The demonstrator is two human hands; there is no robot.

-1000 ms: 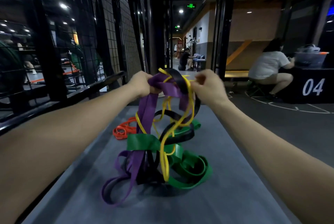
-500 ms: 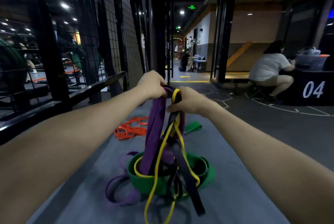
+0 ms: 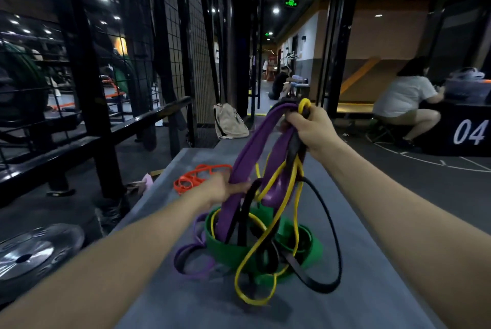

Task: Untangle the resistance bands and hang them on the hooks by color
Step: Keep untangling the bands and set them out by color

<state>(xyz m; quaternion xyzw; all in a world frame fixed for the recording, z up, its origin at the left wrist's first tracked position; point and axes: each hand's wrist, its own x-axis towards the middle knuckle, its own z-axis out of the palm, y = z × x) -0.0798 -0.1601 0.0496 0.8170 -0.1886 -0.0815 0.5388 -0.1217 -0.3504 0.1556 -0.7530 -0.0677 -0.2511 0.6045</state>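
- Both hands have moved apart: the right hand (image 3: 309, 126) has gone up high with the tops of the bands, and the left hand (image 3: 225, 187) has dropped lower.
- On the grey mat (image 3: 372, 288) sits the knot of bands, with the wide green band (image 3: 313, 249) at the bottom.
- Right fingers are curled tight round the purple band (image 3: 248, 153), the black band (image 3: 329, 222) and the yellow band (image 3: 265, 251) together.
- Left fingers pinch the purple band partway down.
- This looks like the pulling-apart step. Next, the purple one likely needs sliding free of the yellow and black loops.
- An orange band (image 3: 196, 177) lies alone, near the left hand.
- No hooks can be seen.
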